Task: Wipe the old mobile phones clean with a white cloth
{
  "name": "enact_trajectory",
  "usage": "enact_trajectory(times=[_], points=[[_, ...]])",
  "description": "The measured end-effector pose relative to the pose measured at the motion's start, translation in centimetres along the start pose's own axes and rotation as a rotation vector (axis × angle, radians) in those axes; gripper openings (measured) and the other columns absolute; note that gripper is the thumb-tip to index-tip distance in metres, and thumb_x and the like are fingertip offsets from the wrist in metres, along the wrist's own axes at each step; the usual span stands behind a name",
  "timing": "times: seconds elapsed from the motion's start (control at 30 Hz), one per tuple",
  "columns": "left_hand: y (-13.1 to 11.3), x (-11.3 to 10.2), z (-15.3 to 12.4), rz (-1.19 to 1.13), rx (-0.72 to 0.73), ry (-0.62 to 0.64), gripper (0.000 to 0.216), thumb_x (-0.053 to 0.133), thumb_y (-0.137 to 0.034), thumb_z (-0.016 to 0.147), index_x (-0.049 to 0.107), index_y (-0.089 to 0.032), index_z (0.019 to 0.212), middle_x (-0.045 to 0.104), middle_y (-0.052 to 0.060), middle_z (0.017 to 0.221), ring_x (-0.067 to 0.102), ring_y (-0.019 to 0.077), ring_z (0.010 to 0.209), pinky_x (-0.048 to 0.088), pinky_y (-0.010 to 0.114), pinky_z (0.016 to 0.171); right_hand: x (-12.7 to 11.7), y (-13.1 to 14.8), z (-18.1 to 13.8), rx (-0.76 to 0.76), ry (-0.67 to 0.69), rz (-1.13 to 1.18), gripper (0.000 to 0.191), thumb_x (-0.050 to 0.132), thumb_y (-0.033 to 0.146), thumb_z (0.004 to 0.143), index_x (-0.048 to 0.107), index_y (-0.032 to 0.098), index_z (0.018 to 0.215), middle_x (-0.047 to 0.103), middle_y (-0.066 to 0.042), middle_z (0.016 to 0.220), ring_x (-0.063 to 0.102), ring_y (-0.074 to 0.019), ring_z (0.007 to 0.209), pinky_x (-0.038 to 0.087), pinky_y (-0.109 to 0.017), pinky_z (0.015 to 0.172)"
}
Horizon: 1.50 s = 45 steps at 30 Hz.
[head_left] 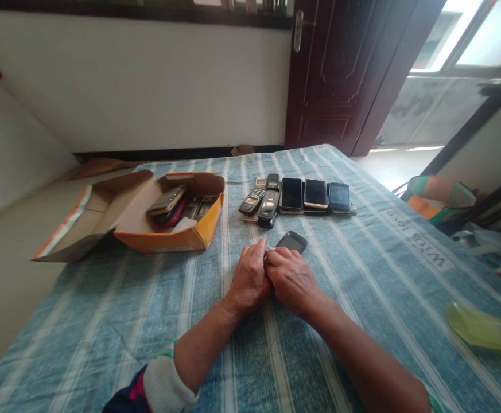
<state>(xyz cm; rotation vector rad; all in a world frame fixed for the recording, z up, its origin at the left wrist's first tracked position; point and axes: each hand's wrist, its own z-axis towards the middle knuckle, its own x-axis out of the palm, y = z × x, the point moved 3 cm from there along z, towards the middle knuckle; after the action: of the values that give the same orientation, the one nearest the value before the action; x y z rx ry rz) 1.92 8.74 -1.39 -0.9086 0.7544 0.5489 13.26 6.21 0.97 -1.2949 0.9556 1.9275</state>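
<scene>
My left hand [250, 276] and my right hand [291, 278] rest together on the striped blue cloth [362, 275], fingers curled around the near end of a dark phone [292, 241]. The phone lies flat and sticks out beyond my fingertips. Just past it a row of several phones [302, 196] lies side by side, some with keypads, some with dark screens. An open orange cardboard box [164, 232] to the left holds more phones.
A dark wooden door [345, 74] stands behind the table, with a white wall to its left. A yellow-green plastic object [482, 330] lies at the right edge of the cloth. Bags sit on the floor at the right.
</scene>
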Motion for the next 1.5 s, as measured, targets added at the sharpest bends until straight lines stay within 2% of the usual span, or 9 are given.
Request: enact_trajectory(times=[0.2, 0.37, 0.57, 0.9, 1.13, 1.23, 1.4, 1.5], points=[[-0.1, -0.1, -0.1, -0.009, 0.011, -0.003, 0.061, 0.053, -0.017, 0.073, 0.042, -0.01, 0.133, 0.062, 0.012, 0.106, 0.056, 0.0252, 0.097, 0.05, 0.043, 0.088, 0.1, -0.2, -0.4, -0.066, -0.037, 0.048, 0.016, 0.053, 0.014, 0.092, 0.066, 0.016, 0.082, 0.065, -0.004, 0.091, 0.051, -0.0204, 0.095, 0.033, -0.033, 0.076], [-0.2, -0.2, -0.1, -0.016, 0.014, 0.0, 0.06, 0.051, -0.017, 0.074, 0.042, -0.006, 0.132, 0.062, 0.014, 0.104, 0.056, 0.0249, 0.096, 0.05, 0.042, 0.088, 0.2, 0.0, -0.3, -0.083, -0.067, 0.049, 0.017, 0.055, 0.016, 0.092, 0.066, 0.017, 0.079, 0.066, -0.004, 0.087, 0.055, -0.0199, 0.091, 0.035, -0.033, 0.074], [-0.3, -0.3, 0.1, -0.012, -0.017, 0.017, 0.067, 0.061, -0.018, 0.068, 0.043, -0.007, 0.132, 0.063, 0.013, 0.106, 0.056, 0.026, 0.099, 0.05, 0.043, 0.091, 0.4, -1.0, -0.1, -0.005, -0.108, 0.029, 0.015, 0.052, 0.015, 0.093, 0.067, 0.015, 0.093, 0.068, -0.007, 0.099, 0.055, -0.0212, 0.107, 0.037, -0.032, 0.086], [-0.6, -0.4, 0.4, 0.041, -0.041, 0.032, 0.071, 0.071, -0.03, 0.066, 0.045, -0.011, 0.129, 0.063, 0.011, 0.101, 0.058, 0.0274, 0.095, 0.051, 0.042, 0.086, 0.3, -4.7, 0.3, 0.193, -0.143, -0.003, 0.026, 0.045, 0.011, 0.093, 0.068, 0.02, 0.103, 0.065, -0.007, 0.119, 0.05, -0.0201, 0.119, 0.034, -0.032, 0.094], [-0.7, -0.4, 0.6, 0.056, -0.038, 0.02, 0.07, 0.071, -0.028, 0.065, 0.046, -0.01, 0.128, 0.064, 0.01, 0.098, 0.058, 0.027, 0.092, 0.051, 0.043, 0.086, -0.3, -5.3, 0.4, 0.325, -0.071, -0.035, 0.03, 0.042, 0.011, 0.093, 0.068, 0.021, 0.105, 0.061, -0.007, 0.126, 0.05, -0.0209, 0.118, 0.034, -0.032, 0.095], [-0.7, -0.5, 0.6, 0.051, -0.042, 0.023, 0.068, 0.069, -0.031, 0.067, 0.045, -0.01, 0.127, 0.064, 0.01, 0.098, 0.058, 0.027, 0.092, 0.051, 0.043, 0.086, -0.9, -4.9, 0.2, 0.346, -0.022, -0.08, 0.03, 0.041, 0.011, 0.093, 0.067, 0.019, 0.105, 0.063, -0.009, 0.121, 0.053, -0.0219, 0.112, 0.036, -0.032, 0.091], [-0.6, -0.5, 0.6, 0.056, -0.034, 0.027, 0.068, 0.068, -0.028, 0.067, 0.044, -0.012, 0.129, 0.064, 0.01, 0.1, 0.058, 0.027, 0.094, 0.051, 0.043, 0.086, -2.0, -4.0, -0.6, 0.406, 0.061, -0.145, 0.027, 0.043, 0.009, 0.09, 0.068, 0.017, 0.092, 0.067, -0.01, 0.102, 0.059, -0.023, 0.097, 0.039, -0.031, 0.078], [-0.6, -0.6, 0.6, 0.051, -0.03, 0.022, 0.068, 0.068, -0.025, 0.066, 0.044, -0.014, 0.129, 0.063, 0.009, 0.1, 0.058, 0.0264, 0.095, 0.051, 0.043, 0.086, -2.1, -3.5, -1.1, 0.425, 0.062, -0.16, 0.026, 0.046, 0.005, 0.087, 0.069, 0.016, 0.089, 0.067, -0.011, 0.095, 0.06, -0.0237, 0.091, 0.039, -0.032, 0.073]])
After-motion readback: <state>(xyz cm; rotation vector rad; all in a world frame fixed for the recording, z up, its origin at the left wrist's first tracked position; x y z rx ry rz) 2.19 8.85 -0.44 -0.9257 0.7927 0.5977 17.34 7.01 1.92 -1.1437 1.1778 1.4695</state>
